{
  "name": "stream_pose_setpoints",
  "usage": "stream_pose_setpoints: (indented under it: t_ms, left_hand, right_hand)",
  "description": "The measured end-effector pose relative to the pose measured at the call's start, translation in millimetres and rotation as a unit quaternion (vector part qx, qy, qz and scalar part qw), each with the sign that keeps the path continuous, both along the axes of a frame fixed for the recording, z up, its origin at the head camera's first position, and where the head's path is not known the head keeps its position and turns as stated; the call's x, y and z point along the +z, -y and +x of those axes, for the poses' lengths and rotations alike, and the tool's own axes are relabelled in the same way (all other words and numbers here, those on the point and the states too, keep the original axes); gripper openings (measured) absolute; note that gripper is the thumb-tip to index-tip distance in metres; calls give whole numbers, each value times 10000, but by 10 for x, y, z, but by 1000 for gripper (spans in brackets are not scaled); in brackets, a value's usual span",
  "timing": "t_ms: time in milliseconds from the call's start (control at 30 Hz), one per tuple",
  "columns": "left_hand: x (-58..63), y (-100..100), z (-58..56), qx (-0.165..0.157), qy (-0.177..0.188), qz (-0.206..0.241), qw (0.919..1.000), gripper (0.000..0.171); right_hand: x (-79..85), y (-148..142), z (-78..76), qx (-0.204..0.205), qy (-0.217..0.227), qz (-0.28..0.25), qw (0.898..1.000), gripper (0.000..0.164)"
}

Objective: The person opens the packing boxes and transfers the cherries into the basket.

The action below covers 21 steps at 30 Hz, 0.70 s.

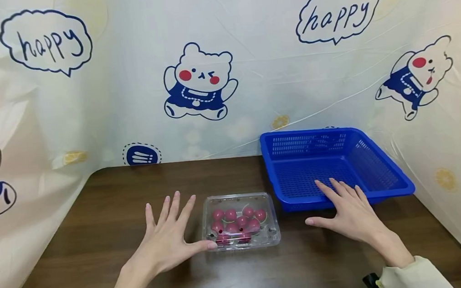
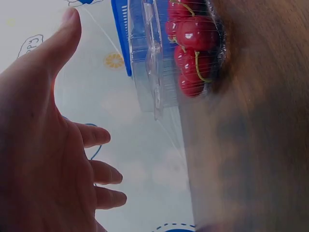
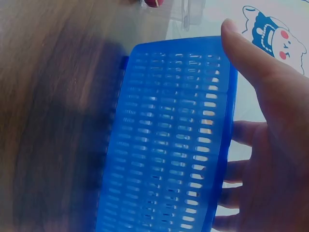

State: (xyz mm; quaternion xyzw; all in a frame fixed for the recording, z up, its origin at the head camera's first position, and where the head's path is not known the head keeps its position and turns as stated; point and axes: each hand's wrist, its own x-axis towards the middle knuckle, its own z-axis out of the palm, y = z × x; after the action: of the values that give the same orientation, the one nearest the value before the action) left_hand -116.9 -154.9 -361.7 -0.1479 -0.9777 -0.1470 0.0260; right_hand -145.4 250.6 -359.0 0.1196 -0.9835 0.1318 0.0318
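A clear plastic box [image 1: 242,243] with several red cherries [image 1: 241,221] in it sits on the table. In the left wrist view, green stems show on the cherries [image 2: 197,34] through the box's side. My left hand [image 1: 163,248] hovers just left of the box, fingers spread, its thumb by the near left corner; the left wrist view shows it apart from the box. A blue plastic basket [image 1: 376,194] stands to the right. Over its near rim is my right hand [image 1: 349,216], fingers extended and holding nothing. Whether that hand touches the rim [image 3: 227,121], I cannot tell.
Box and basket stand on a dark wooden table [image 1: 109,218]. A pale sheet [image 1: 274,85] printed with bears and "happy" bubbles hangs behind the table and along both sides. The basket's far side is close to that sheet.
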Motion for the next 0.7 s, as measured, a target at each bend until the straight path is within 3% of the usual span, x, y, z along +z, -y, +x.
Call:
stream_pose_setpoints:
  t_ms: [700]
  left_hand:
    - [1, 47, -80, -86, -45, 169, 9998, 102]
  right_hand:
    - [77, 72, -94, 180, -75, -47, 9998, 102]
